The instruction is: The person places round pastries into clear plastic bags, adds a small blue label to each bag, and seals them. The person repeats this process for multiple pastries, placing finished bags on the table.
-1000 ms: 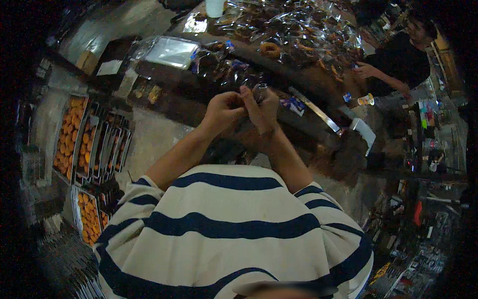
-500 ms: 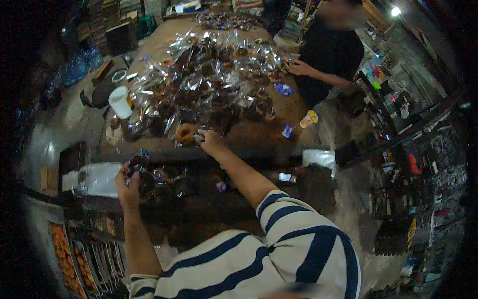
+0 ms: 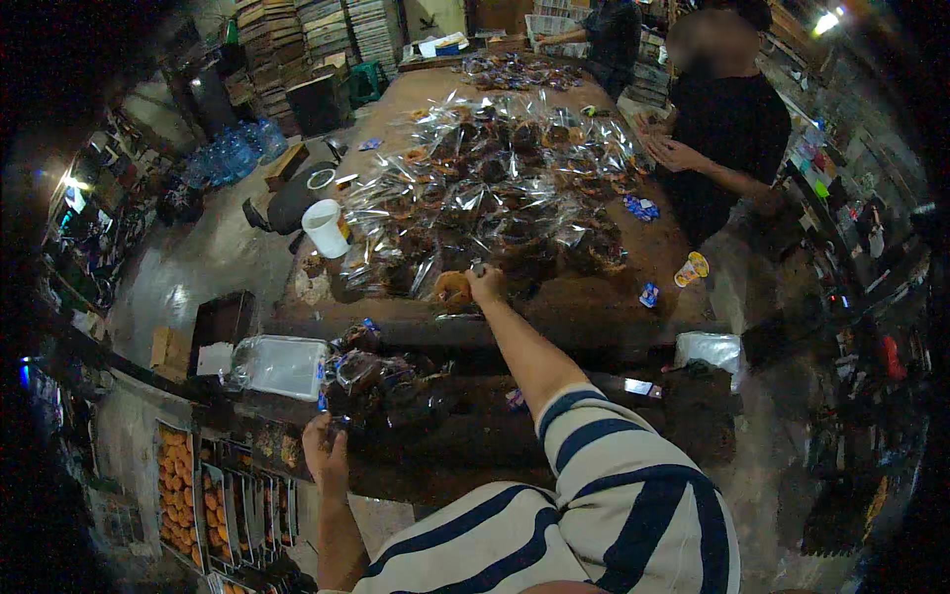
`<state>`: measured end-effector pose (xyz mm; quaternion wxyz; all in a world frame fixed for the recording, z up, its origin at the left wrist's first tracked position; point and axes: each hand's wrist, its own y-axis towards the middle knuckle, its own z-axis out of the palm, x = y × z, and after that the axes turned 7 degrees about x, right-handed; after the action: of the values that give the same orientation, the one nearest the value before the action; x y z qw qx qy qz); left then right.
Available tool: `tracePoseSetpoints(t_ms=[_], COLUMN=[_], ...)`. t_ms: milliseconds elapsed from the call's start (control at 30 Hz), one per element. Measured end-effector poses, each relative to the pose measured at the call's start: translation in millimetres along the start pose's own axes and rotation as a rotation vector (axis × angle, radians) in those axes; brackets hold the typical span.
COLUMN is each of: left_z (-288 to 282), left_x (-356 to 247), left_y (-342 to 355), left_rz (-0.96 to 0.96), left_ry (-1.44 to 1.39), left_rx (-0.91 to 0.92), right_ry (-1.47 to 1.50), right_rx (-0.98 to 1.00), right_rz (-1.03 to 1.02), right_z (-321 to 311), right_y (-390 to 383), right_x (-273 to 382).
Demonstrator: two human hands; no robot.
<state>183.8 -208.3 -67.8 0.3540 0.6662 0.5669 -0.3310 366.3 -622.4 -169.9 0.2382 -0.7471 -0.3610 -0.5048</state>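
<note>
At the near edge of the big table, my right hand (image 3: 485, 284) is closed, apparently on the gathered end of a clear plastic bag; a small grey glint shows at its fingertips. Beside it lies a brown ring-shaped bread (image 3: 453, 287). My left hand (image 3: 327, 450) is lower, by the dark bench, thumb apart from the fingers and nothing plainly held. Just above its fingertips is a small blue tag, and beyond that a heap of dark bagged goods (image 3: 371, 371). Many clear-wrapped brown breads (image 3: 485, 198) cover the table.
A white tub (image 3: 326, 229) stands at the table's left edge. Clear plastic sheets (image 3: 282, 366) lie on the bench's left. A phone (image 3: 641, 387) and yellow cup (image 3: 692, 268) are to the right. Racked bread trays (image 3: 178, 490) stand low left. Another person (image 3: 727, 129) works across the right side.
The view has shifted, so the scene sits further right. My left hand has drawn back from the dark bagged goods toward me. My right hand stays beside the ring-shaped bread.
</note>
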Motion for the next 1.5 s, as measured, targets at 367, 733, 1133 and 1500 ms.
tracePoseSetpoints(t_ms=[367,733,1133,1500], left_z=[19.0,-24.2,52.1,124.7], left_x=[-70.8,-136.7,-136.1,-115.4], left_y=[-7.0,-115.1,-78.9,-11.5], left_rz=[-0.010,0.128,0.185,-0.013], left_ry=[-0.939,-1.122,-0.825,-1.146], left_rx=[0.308,1.000,0.875,0.801], right_ry=[0.730,0.345,0.573,-0.033], right_rx=[0.721,0.568,0.425,-0.500], right_rz=[-0.487,-0.324,-0.291,-0.612], right_z=[-61.5,-163.6,-192.9,-321.9], right_y=[-318.0,-402.2,-368.9,-190.9], right_x=[168.9,176.8,122.7,108.4])
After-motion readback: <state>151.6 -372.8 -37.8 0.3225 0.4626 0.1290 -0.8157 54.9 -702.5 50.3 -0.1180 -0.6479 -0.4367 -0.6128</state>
